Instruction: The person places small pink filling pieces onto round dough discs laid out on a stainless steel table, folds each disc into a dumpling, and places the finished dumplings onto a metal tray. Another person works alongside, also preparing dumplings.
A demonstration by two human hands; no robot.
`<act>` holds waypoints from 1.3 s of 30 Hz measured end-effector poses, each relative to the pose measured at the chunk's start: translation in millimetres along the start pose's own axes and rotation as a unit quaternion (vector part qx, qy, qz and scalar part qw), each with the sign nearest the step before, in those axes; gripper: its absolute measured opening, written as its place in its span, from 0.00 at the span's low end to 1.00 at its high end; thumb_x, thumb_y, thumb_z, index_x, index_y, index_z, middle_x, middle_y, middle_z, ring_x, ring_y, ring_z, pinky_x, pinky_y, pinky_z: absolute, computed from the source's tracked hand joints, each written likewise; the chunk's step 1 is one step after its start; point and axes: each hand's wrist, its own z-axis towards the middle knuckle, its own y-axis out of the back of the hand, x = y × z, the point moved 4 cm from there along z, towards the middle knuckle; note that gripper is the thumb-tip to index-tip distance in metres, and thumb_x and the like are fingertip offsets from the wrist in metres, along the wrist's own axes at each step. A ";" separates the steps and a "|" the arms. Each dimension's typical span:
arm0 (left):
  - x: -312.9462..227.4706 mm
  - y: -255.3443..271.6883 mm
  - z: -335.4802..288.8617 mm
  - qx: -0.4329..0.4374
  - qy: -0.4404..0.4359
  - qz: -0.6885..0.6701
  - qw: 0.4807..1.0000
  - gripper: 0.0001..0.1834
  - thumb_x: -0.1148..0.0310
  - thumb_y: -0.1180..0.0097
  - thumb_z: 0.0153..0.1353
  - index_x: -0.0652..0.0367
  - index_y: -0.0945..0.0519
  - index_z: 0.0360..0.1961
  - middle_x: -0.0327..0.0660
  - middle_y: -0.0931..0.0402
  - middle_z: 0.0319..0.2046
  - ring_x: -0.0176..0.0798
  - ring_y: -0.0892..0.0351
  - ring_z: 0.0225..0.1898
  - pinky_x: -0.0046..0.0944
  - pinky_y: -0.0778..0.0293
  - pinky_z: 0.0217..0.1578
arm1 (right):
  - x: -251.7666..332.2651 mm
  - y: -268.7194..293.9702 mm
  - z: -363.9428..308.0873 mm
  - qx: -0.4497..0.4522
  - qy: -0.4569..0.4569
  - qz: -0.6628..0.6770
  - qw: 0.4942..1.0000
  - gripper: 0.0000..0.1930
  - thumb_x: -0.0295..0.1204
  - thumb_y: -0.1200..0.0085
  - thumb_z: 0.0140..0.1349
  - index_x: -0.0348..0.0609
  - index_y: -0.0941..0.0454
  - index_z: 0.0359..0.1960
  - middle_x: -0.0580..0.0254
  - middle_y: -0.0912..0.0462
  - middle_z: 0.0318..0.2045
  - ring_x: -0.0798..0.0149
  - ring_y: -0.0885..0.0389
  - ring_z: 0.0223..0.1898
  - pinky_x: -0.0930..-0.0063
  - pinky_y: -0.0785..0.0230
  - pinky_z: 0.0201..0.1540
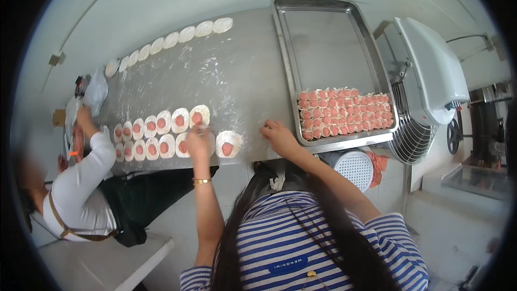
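My left hand [198,141], smeared by motion, is over the front row of round floured dough wrappers [167,145], each with a dab of pink filling. Its fingers are too blurred to read. Just right of it lies a filled wrapper [228,144], flat and unfolded. My right hand [278,136] is at the table's front edge, between that wrapper and the metal tray. Its fingers are loosely bent and slightly apart, with nothing visible in them. Packed rows of shaped dumplings [344,114] with pink tops fill the near part of the tray [286,43].
Plain wrappers [187,34] line the far edge of the floured steel table [242,70]. At the left, a co-worker in a white sleeve [102,156] reaches toward a container of pink filling [78,140]. A mixer [431,64] stands right of the tray, a white perforated stool [354,170] below.
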 end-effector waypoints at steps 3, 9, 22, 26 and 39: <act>33.7 6.3 35.5 0.041 0.047 0.113 0.992 0.17 0.59 0.37 0.48 0.65 0.19 0.28 0.55 0.21 0.27 0.59 0.22 0.31 0.50 0.27 0.34 | -7.8 26.3 8.5 -0.035 -0.007 0.099 0.994 0.13 0.19 0.48 0.48 0.42 0.23 0.37 0.56 0.25 0.36 0.52 0.23 0.37 0.62 0.29 0.39; 41.9 11.6 47.8 0.074 0.112 0.157 0.978 0.20 0.57 0.36 0.44 0.67 0.19 0.26 0.55 0.21 0.26 0.58 0.21 0.31 0.51 0.28 0.32 | -81.6 164.2 -8.2 -0.210 -0.109 0.120 0.964 0.15 0.20 0.42 0.44 0.42 0.21 0.37 0.57 0.21 0.32 0.58 0.19 0.34 0.68 0.27 0.35; 83.4 -26.3 58.8 0.021 0.297 -0.571 0.765 0.25 0.65 0.44 0.57 0.57 0.34 0.55 0.43 0.30 0.47 0.41 0.27 0.47 0.40 0.26 0.47 | -242.6 251.4 -38.0 -0.087 -0.149 -0.107 0.979 0.19 0.14 0.48 0.38 0.41 0.19 0.35 0.54 0.19 0.34 0.53 0.20 0.35 0.68 0.27 0.40; 69.0 -21.4 56.1 0.054 0.257 -0.671 0.693 0.23 0.68 0.47 0.60 0.57 0.35 0.56 0.45 0.31 0.49 0.42 0.28 0.51 0.40 0.25 0.51 | -241.0 245.4 -36.7 -0.055 -0.083 -0.120 0.988 0.20 0.13 0.50 0.37 0.40 0.19 0.35 0.53 0.20 0.35 0.50 0.21 0.37 0.67 0.28 0.41; -18.9 -24.0 15.5 0.084 0.194 -0.740 0.638 0.09 0.70 0.49 0.61 0.62 0.28 0.41 0.41 0.25 0.41 0.39 0.23 0.43 0.34 0.22 0.43 | -231.8 254.4 -37.9 -0.025 -0.051 -0.051 0.997 0.19 0.14 0.51 0.39 0.36 0.20 0.37 0.52 0.20 0.37 0.48 0.22 0.38 0.67 0.29 0.41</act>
